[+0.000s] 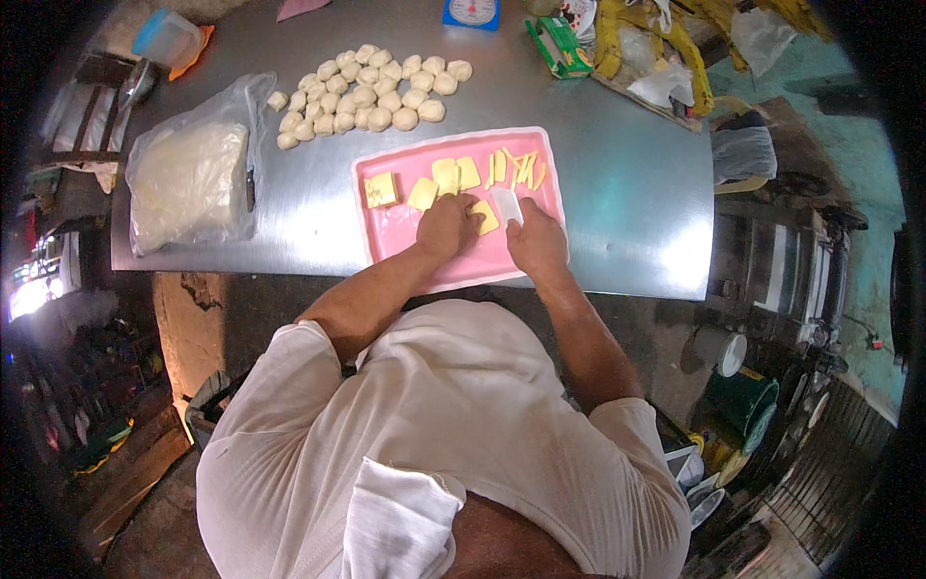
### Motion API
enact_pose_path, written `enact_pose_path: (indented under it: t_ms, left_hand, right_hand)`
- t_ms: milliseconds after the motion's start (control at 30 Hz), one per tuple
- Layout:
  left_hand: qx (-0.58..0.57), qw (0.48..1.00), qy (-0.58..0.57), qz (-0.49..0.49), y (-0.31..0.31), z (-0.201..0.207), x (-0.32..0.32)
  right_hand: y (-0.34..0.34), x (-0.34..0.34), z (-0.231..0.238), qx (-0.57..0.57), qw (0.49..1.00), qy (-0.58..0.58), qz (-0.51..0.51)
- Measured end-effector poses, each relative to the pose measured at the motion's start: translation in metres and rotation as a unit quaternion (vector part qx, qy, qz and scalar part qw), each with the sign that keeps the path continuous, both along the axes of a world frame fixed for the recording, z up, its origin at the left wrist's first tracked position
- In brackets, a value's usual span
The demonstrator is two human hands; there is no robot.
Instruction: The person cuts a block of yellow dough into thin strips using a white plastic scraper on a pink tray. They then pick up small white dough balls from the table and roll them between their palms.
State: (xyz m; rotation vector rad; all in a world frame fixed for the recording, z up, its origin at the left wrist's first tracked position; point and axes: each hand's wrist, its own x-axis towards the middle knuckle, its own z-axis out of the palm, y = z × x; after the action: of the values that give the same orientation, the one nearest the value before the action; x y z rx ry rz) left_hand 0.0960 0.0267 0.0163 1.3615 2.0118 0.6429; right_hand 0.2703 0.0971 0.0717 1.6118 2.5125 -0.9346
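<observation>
My right hand (538, 241) is closed round a flat white scraper (506, 206), its blade upright over a pink tray (405, 236) with a pale rim. With bent fingers my left hand (448, 228) grips the edge of a yellow slice (485, 218), which looks like cheese, just left of the scraper. Farther up the tray lie several more slices (446, 175), partly overlapping. A small yellow block (381, 190) sits at the tray's left end, and thin cut strips (521, 168) are gathered at the far right.
Many pale dough balls (365, 95) are set out on the metal table (637, 174) beyond the tray. On the left lies a large slab of dough in a clear plastic bag (188, 179). A blue dial scale (473, 12) and a green box (559, 46) stand at the back.
</observation>
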Motion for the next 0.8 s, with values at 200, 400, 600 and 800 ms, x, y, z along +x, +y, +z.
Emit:
enact_pose_path:
  t_ms: [200, 400, 600, 800]
  left_hand:
    - [-0.047, 0.995, -0.081, 0.043, 0.002, -0.005, 0.003]
    - [-0.052, 0.998, -0.024, 0.041, 0.007, -0.012, 0.008]
    - [-0.072, 0.996, -0.01, 0.049, 0.008, -0.011, 0.01]
    - [-0.093, 0.993, -0.035, 0.068, 0.007, -0.001, 0.013]
  right_hand:
    - [-0.002, -0.003, 0.006, -0.001, 1.0, 0.011, -0.019]
    - [0.003, -0.007, 0.008, -0.02, 1.0, 0.009, -0.005]
    - [0.006, -0.004, 0.002, -0.006, 0.999, 0.028, -0.023]
    - [0.008, 0.001, 0.001, -0.009, 1.0, 0.023, 0.0]
